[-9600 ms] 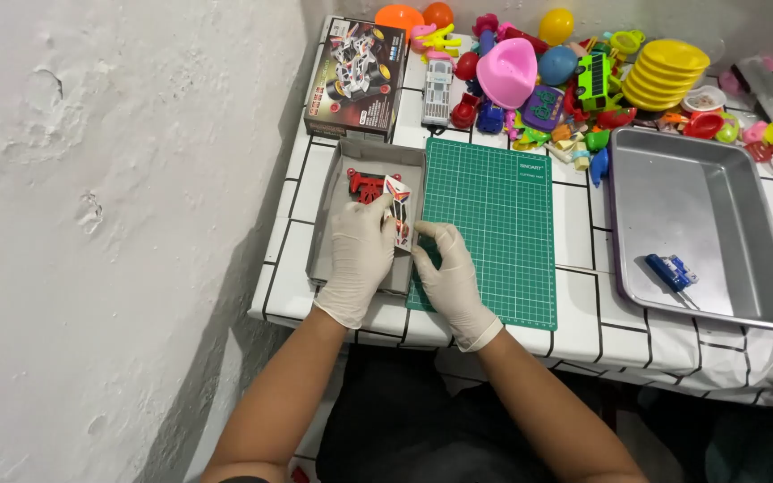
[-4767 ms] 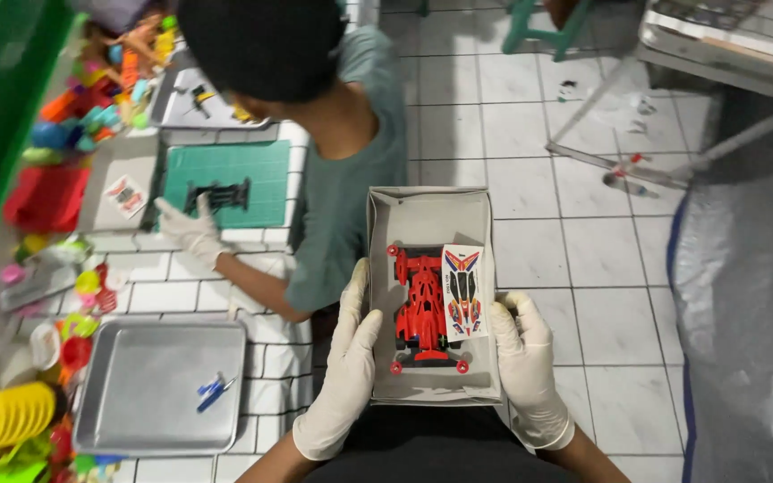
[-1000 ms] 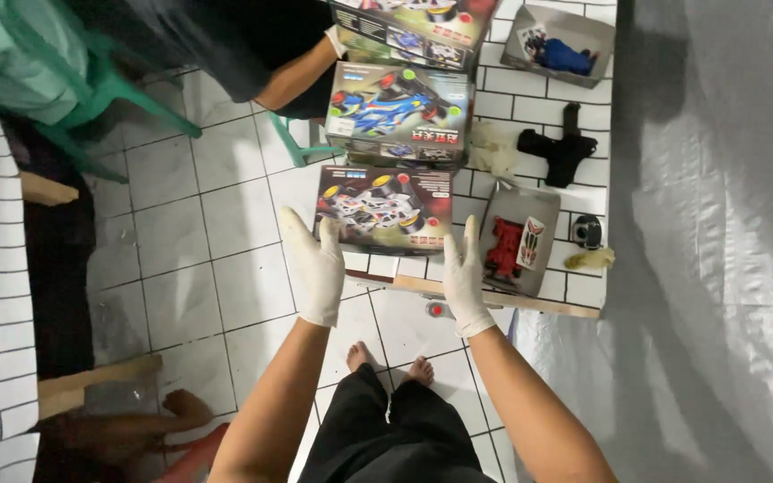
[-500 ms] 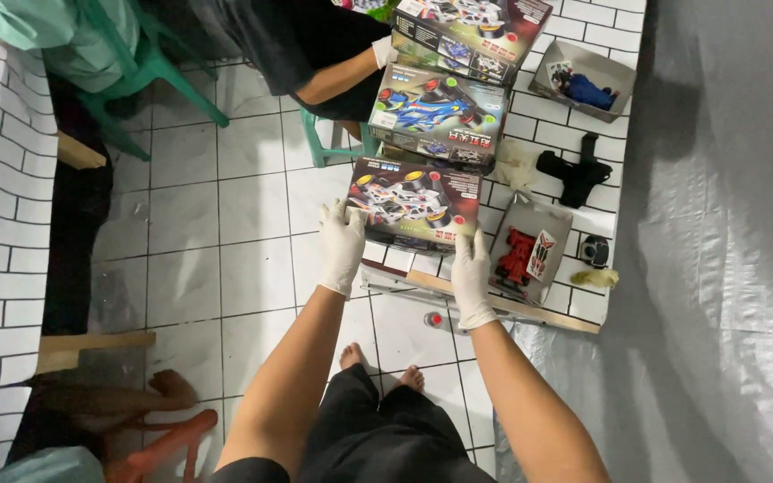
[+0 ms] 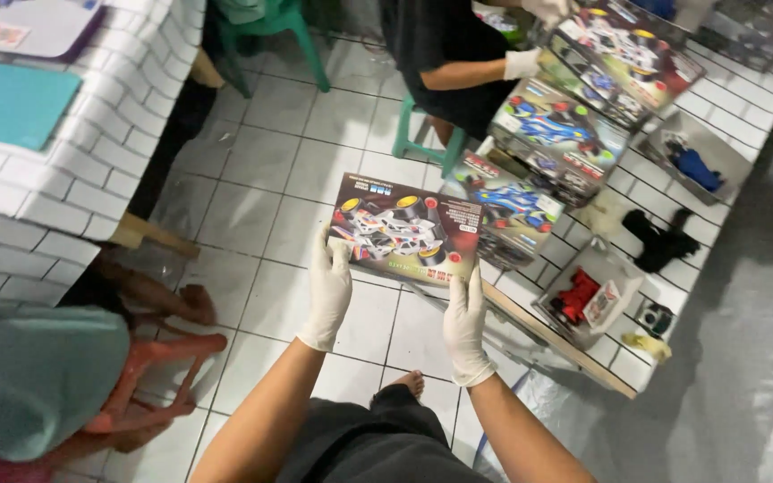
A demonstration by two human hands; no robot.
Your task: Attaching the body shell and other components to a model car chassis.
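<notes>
Both my hands wear white gloves and hold a flat toy-car kit box (image 5: 406,228) with a dark red lid showing a white racing car. My left hand (image 5: 328,288) grips its near left edge, and my right hand (image 5: 464,324) grips its near right edge. The box is lifted off the white tiled table (image 5: 664,233) and hangs over the floor. On that table, an open grey tray (image 5: 589,295) holds a red car body and a sticker sheet.
Several more kit boxes (image 5: 558,130) are stacked on the table's far part. A black part (image 5: 660,240) and another grey tray with a blue piece (image 5: 692,161) lie beside them. A seated person's gloved hand (image 5: 522,64) rests near the boxes. A teal stool (image 5: 429,141) and orange stool (image 5: 149,376) stand on the floor.
My hands have lifted the kit box off the table and drawn it toward me over the floor. The view has swung left, showing another tiled table.
</notes>
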